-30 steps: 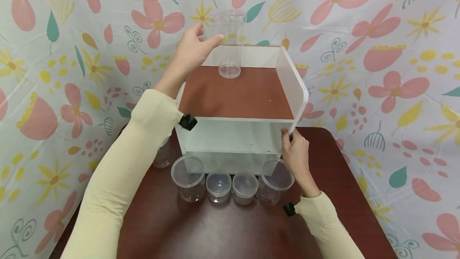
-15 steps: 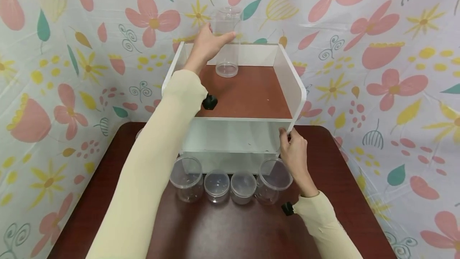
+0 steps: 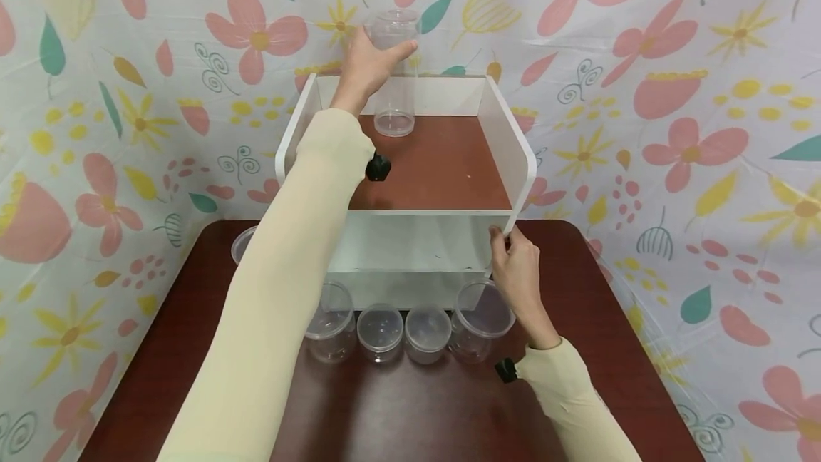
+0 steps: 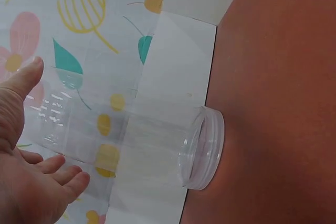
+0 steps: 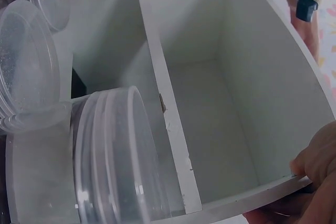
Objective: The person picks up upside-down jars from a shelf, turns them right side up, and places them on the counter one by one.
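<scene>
A tall clear plastic jar (image 3: 394, 102) stands upright on the brown top of a small white shelf unit (image 3: 449, 214), near its back panel. My left hand (image 3: 368, 66) is at the jar's upper part, thumb across its front and fingers on the left side. In the left wrist view, the thumb and loosely bent fingers (image 4: 68, 177) lie apart on either side of the jar; no firm grip shows. With my right hand (image 3: 516, 262) I grip the front edge of the unit's right side panel. The right wrist view shows the thumb inside the panel and the fingers outside.
Before the unit stand several lidded clear jars: a large jar (image 3: 332, 326), two small ones including a small jar (image 3: 380, 334), and another large jar (image 3: 477, 323). One more jar (image 3: 241, 244) is partly hidden behind the left sleeve. A flowered curtain (image 3: 673, 162) hangs behind the dark table (image 3: 385, 412).
My left hand has moved right, from beside the tall jar to around its upper part. The jar stays in place on the unit, and the right hand keeps its grip on the panel.
</scene>
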`<state>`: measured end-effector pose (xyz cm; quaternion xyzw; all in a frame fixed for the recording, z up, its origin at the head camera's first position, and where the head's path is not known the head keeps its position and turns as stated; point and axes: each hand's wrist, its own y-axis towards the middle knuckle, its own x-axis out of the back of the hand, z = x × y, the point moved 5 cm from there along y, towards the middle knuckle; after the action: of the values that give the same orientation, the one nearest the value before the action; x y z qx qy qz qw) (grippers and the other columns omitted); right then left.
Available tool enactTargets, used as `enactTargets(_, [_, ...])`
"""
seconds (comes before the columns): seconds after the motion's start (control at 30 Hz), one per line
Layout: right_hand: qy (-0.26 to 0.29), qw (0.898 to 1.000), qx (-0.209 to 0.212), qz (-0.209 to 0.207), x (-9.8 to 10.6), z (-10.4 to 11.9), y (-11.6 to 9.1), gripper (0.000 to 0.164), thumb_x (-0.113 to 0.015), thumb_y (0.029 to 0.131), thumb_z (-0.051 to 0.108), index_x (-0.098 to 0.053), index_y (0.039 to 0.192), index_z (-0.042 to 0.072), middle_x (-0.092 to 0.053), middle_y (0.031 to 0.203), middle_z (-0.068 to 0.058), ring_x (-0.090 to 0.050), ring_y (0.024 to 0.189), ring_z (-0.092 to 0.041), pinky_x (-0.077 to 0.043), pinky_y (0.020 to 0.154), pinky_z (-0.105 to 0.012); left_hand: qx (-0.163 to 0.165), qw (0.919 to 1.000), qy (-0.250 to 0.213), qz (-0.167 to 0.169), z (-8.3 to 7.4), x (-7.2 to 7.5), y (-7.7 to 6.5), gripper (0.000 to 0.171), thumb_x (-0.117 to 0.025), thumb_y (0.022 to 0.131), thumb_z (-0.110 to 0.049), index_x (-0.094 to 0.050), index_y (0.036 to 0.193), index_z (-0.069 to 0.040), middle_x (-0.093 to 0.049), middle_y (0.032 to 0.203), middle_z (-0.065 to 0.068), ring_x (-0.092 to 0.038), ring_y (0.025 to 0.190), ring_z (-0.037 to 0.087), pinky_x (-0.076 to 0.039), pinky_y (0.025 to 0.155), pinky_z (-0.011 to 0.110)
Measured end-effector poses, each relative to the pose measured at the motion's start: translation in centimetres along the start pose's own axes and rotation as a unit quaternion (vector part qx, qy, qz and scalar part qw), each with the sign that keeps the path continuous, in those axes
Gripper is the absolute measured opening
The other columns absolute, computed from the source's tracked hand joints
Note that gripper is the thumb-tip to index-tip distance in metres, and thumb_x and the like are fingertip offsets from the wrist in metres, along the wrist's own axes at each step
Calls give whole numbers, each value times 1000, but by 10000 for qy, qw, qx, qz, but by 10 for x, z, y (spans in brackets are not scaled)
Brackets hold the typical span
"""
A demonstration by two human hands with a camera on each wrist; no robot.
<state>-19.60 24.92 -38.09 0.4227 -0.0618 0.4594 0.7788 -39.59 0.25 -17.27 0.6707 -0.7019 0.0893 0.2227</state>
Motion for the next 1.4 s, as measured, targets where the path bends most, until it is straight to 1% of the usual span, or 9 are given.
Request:
enactTargets(0.17, [44, 10000, -11, 5, -2, 2, -1, 29, -59, 104, 10, -53, 77, 5, -40, 57, -1, -39, 48, -19, -31, 44, -30, -102, 9999, 59, -27, -5, 3, 1, 106, -69, 92, -57, -6, 167, -16, -15, 171, -5, -18, 152, 3, -22, 117, 17])
enactTargets(0.23, [67, 10000, -10, 36, -4, 3, -1, 29, -59, 104, 10, -53, 76, 5, -40, 57, -1, -39, 48, -19, -30, 44, -29, -130, 9999, -38, -18, -6, 5, 1, 106, -70, 92, -56, -6, 167, -18, -16, 171, -6, -19, 151, 3, -23, 117, 17])
enactTargets(0.37, [108, 9999, -9, 107, -9, 6, -2, 31, -59, 104, 10, -51, 75, 6, -38, 57, 0, -37, 48, -18, -29, 43, -28, -114, 9997, -186, -64, -5, 11, 1, 101, -70, 93, -52, -9, 167, -19, -23, 168, -6, -25, 149, 3, -26, 116, 17])
enactTargets(0.57, [112, 9999, 37, 116, -11, 8, -3, 30, -59, 104, 10, -52, 75, 6, -39, 57, 0, -38, 48, -17, -30, 43, -29, 50, 9999, -80, -145, -2, 14, -1, 95, -68, 95, -52, -12, 166, -21, -28, 167, -4, -29, 148, 7, -30, 115, 20])
enactTargets(0.73, [100, 9999, 102, 86, -10, 8, -1, 28, -59, 104, 11, -55, 77, 4, -43, 57, -2, -42, 48, -19, -33, 44, -31, -63, 9997, -95, -225, -3, 15, -5, 91, -70, 94, -52, -20, 164, -23, -36, 160, -5, -38, 142, 9, -36, 108, 20])
enactTargets(0.87, [70, 9999, 124, 74, -9, 6, 0, 27, -59, 105, 11, -57, 79, 2, -45, 57, -4, -44, 49, -20, -35, 44, -32, -282, 9993, -27, -240, -5, 17, -10, 88, -72, 93, -50, -26, 161, -20, -42, 154, -2, -43, 135, 10, -39, 104, 19])
enactTargets(1.0, [38, 9999, 128, 64, -8, 4, 1, 24, -59, 105, 11, -59, 82, 1, -45, 58, -5, -44, 50, -21, -34, 45, -32, -454, 9988, -84, -135, -6, 19, -17, 85, -74, 93, -48, -29, 158, -18, -45, 149, -1, -46, 129, 10, -42, 99, 19])
enactTargets(1.2, [38, 9999, 129, 81, -8, 3, 1, 21, -59, 104, 11, -62, 87, 0, -52, 60, -8, -51, 53, -24, -39, 47, -35, -457, 9984, -278, 166, -7, 24, -31, 93, -73, 93, -48, -21, 164, -20, -41, 155, -1, -44, 137, 6, -43, 103, 20])
enactTargets(1.4, [37, 9999, 144, 60, -5, 1, 2, 20, -59, 104, 11, -65, 90, -3, -59, 63, -12, -59, 56, -26, -44, 49, -37, -477, 9979, -243, 351, -6, 28, -48, 93, -73, 93, -49, -22, 165, -20, -44, 154, -1, -45, 137, 5, -43, 105, 22])
